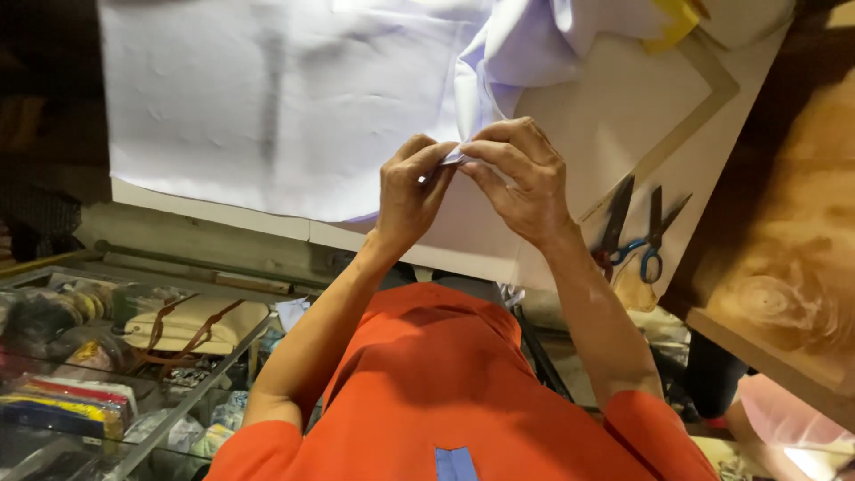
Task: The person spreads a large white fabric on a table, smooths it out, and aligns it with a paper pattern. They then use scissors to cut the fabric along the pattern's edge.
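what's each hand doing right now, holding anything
Left hand: fingers closed, pinching the folded edge of the white cloth.
Right hand: fingers closed, pinching the same edge, touching the left hand.

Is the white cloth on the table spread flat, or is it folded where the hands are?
Mostly spread flat: the white cloth lies smooth, but left hand and right hand pinch one edge into a small fold.
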